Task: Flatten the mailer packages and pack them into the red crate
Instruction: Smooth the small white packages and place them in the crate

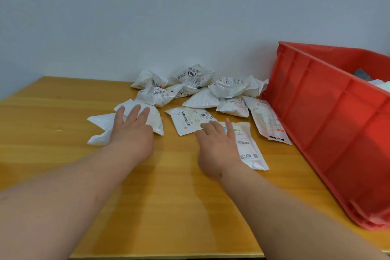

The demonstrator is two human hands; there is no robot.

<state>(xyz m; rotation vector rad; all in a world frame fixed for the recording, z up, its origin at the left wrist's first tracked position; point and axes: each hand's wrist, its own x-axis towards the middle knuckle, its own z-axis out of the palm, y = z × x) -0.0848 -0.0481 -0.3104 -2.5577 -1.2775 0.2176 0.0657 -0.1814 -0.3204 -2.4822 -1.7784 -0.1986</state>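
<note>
Several white mailer packages lie on the wooden table [63, 112]. My left hand [132, 131] rests palm down, fingers spread, on a crumpled white mailer [101, 121]. My right hand [217, 143] lies flat with fingers apart on a flattened labelled mailer [248, 148], its fingertips touching another flat mailer [186, 119]. More crumpled mailers [194, 77] are piled near the wall. The red crate [329, 116] stands at the right, with some pale items partly visible inside.
A long flat mailer [267, 121] lies against the crate's left wall. The grey wall [147, 17] closes off the table's far side. The table's near edge [168, 256] runs below my forearms.
</note>
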